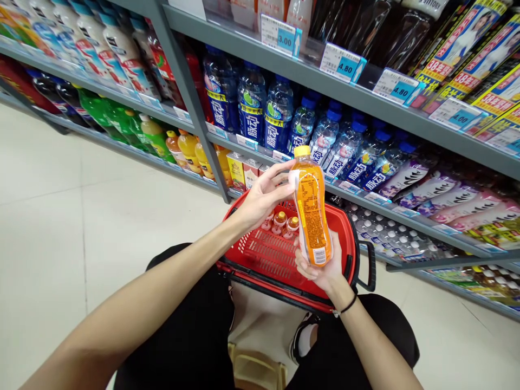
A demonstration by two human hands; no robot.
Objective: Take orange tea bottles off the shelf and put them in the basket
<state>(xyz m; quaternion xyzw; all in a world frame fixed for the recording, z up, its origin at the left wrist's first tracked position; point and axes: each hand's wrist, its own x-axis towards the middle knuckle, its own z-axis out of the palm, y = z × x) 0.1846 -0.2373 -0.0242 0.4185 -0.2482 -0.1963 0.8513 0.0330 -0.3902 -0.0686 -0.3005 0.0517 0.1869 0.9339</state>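
Over the right half of the red basket (341, 233), an orange bottle (312, 216) is tilting slightly left, its yellow cap pointing up and its barcode facing the person. The right hand (331, 273) is grasping it round the lower end, the fingers curling in on its left side. The left hand (264, 195) is touching the upper left side with its fingers; whether these are gripping firmly, I cannot tell. Inside the basket, small yellow-capped bottles (279, 222) are standing towards the far edge, while a black handle (368, 265) is jutting from the right edge. Beyond the far edge, blue-capped bottles (279, 114) are lining a shelf, and price tags (343, 64) are running along the front edge of the shelf above.
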